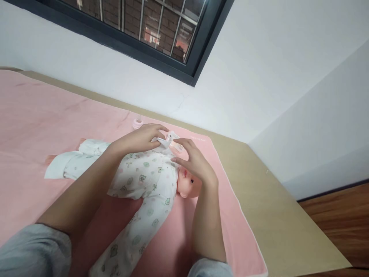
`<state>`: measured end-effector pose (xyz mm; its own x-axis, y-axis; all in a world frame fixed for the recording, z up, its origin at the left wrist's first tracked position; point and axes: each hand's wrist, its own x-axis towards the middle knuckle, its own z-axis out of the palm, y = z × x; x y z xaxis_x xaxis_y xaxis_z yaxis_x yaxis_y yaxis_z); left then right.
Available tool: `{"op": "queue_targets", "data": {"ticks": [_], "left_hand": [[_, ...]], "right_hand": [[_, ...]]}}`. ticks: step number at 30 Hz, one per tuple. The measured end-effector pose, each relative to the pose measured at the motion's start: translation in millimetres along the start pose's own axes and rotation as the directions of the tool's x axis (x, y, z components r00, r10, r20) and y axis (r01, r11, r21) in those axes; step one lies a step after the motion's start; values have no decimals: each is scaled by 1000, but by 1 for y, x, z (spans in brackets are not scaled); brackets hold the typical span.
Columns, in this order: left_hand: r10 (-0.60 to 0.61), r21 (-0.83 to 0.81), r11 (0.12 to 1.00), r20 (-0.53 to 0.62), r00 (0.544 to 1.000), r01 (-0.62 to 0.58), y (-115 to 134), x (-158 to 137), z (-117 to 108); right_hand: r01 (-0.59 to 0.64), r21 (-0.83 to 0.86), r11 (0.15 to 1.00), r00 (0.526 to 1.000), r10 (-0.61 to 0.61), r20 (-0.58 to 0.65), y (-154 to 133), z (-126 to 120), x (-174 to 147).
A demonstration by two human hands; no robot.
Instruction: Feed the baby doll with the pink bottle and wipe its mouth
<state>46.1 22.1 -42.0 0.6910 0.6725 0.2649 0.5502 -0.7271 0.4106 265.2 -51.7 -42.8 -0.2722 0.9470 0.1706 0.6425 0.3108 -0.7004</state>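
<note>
A baby doll (186,184) lies on its back on a pink mat (40,123), dressed in a white top (144,173) printed with small green and pink figures and matching trousers (77,161). My left hand (141,138) is closed on the white cloth of the doll's far sleeve (163,144), pinched between thumb and fingers. Beside it, above the doll's face, my right hand (194,159) curves over the sleeve's end, where some of the doll's pinkish skin shows. Its thumb and fingers are apart, with fingertips close to the cloth. My right wrist hides part of the doll's head.
A pink-capped baby bottle (137,122) stands behind my left hand, partly covered by it. The mat lies on a pale wooden tabletop (253,184) against a white wall (230,96). A dark-framed barred window (161,30) is above. Brown wood (340,219) shows at the right.
</note>
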Motion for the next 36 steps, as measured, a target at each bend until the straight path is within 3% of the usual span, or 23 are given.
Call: {"op": "queue_targets", "data": {"ticks": [3, 5, 10, 14, 17, 21, 25, 28, 31, 36], "left_hand": [[16, -50, 999, 100, 995, -11, -1, -5, -6], [33, -69, 997, 142, 989, -23, -1, -9, -11], [104, -46, 994, 105, 989, -99, -5, -16, -20], [36, -52, 998, 74, 997, -32, -16, -22, -28], [-108, -48, 992, 99, 989, 113, -31, -29, -34], [-291, -78, 948, 177, 940, 308, -55, -42, -41], [-337, -92, 925, 255, 906, 369, -62, -53, -49], [-373, -79, 911, 259, 891, 405, -58, -56, -53], [-390, -82, 901, 277, 878, 426, -57, -57, -54], [-413, -90, 885, 297, 861, 456, -60, -59, -52]], "right_hand": [[-57, -68, 996, 998, 55, -31, -4, 18, 9], [-28, -88, 996, 998, 23, -55, -5, 25, 13], [66, -68, 996, 990, -73, -120, -6, 29, 14], [68, 75, 995, 995, -63, -71, -9, 19, 17], [-16, 80, 997, 998, 21, -61, -4, 5, 28], [-189, 81, 979, 974, 197, -113, 18, -22, 51], [-331, 241, 912, 897, 383, -220, 49, -41, 77], [-391, 377, 840, 840, 493, -226, 68, -42, 95], [-403, 439, 803, 822, 528, -212, 81, -35, 112], [-360, 502, 786, 842, 505, -187, 89, -29, 136]]}}
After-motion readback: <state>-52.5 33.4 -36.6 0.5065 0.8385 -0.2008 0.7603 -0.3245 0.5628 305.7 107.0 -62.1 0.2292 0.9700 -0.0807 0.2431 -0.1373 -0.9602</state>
